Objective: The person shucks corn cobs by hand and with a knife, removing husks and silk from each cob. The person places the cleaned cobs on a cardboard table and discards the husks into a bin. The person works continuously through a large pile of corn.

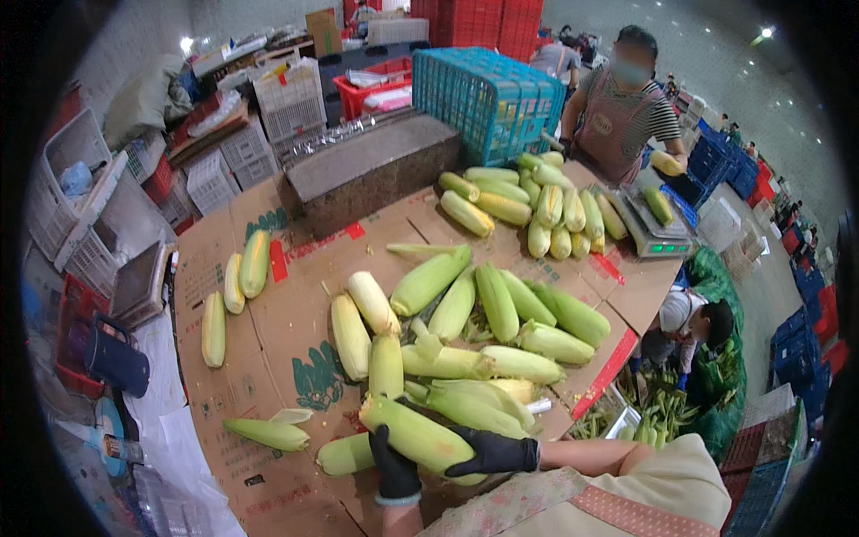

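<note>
Both my hands wear black gloves and grip one large ear of corn in its pale green husk. My left hand holds it near the left end, while my right hand wraps the right end. Under my left hand lies another husked-over ear. Just beyond my hands are a trimmed ear, an ear with loosened leaves and several green ears. Two pale ears rest at the pile's left. A small green ear with a leaf peeled back lies farther left.
Cardboard covers the table. Partly opened ears are heaped at the back, beside a digital scale and a teal crate. A metal box stands behind. A co-worker holds corn; another person bends over husks.
</note>
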The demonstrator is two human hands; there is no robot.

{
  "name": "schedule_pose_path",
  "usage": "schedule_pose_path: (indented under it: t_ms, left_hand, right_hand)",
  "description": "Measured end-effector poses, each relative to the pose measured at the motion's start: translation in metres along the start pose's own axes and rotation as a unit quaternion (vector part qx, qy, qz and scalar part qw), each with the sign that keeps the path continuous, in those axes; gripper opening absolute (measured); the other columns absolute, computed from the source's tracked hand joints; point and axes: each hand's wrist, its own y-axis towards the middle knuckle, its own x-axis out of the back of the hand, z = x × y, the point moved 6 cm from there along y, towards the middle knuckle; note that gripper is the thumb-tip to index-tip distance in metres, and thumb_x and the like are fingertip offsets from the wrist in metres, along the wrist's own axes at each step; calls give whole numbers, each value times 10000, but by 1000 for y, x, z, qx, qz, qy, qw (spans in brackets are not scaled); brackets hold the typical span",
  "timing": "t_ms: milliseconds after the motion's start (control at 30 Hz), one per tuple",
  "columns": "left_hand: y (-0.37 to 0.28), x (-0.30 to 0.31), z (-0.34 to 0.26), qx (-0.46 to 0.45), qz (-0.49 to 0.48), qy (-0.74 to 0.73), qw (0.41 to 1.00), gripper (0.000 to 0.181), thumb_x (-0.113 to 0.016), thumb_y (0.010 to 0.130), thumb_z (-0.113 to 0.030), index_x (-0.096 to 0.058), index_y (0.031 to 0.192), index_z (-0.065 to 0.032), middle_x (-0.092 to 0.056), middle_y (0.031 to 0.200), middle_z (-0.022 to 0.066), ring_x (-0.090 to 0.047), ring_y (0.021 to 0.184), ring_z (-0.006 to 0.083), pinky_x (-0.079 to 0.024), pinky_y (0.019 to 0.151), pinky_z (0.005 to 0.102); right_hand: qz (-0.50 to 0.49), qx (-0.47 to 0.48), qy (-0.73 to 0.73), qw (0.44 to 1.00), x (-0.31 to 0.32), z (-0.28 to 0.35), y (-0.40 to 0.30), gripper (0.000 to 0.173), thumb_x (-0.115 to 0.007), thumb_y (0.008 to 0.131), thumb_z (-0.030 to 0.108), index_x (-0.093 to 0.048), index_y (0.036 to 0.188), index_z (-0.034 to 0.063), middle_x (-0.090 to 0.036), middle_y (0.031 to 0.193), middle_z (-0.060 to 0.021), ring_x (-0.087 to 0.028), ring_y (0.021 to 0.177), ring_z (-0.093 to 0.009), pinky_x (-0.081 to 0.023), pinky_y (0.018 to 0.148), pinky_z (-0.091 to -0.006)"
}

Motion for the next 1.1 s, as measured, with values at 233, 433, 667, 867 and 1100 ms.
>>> schedule_pose_path:
  t_ms: [233, 433, 667, 867, 1100]
  left_hand:
    - [34, 30, 31, 145, -18, -88, 985, 440, -453, 845, -399, -497, 1138, -73, -569, 1034, 89, -551, 933, 220, -448, 843, 351]
    - [-1, -5, 29, 193, 10, -10, 981, 431, -524, 813, -408, -522, 1053, -51, -592, 895, 94, -589, 797, 208, -487, 740, 331]
    - [-21, -37, 32, 161, 53, 26, 985, 503, -524, 801, -445, -499, 1073, -22, -590, 891, 118, -593, 784, 213, -502, 696, 325]
    - [-35, -44, 33, 170, 123, 25, 977, 558, -465, 817, -460, -456, 1159, -18, -582, 974, 140, -587, 849, 235, -498, 741, 342]
    - [-43, -32, 40, 178, 84, 87, 977, 497, -435, 866, -423, -474, 1165, -29, -584, 1026, 130, -589, 871, 242, -498, 763, 354]
  right_hand:
    - [-4, -67, -31, 997, -14, -34, 11, 600, -601, 806, 396, -437, 1233, 7, -511, 1193, -127, -470, 1102, -224, -328, 981, -339]
    - [-136, -55, 38, 988, 61, -19, -1, 243, -535, 872, 131, -572, 1064, -12, -598, 965, -50, -542, 849, -115, -455, 784, -260]
    - [-77, 181, -161, 967, 64, 66, 18, 294, -633, 787, 96, -580, 1075, 70, -543, 897, -41, -538, 790, -140, -455, 707, -269]
    - [-4, 208, -261, 942, 56, 80, 15, 254, -679, 728, 124, -596, 955, 50, -536, 823, -77, -545, 753, -205, -455, 683, -301]
    - [16, 198, -331, 923, 55, 83, 14, 198, -685, 705, 138, -592, 856, 51, -574, 771, -92, -569, 712, -231, -461, 671, -315]
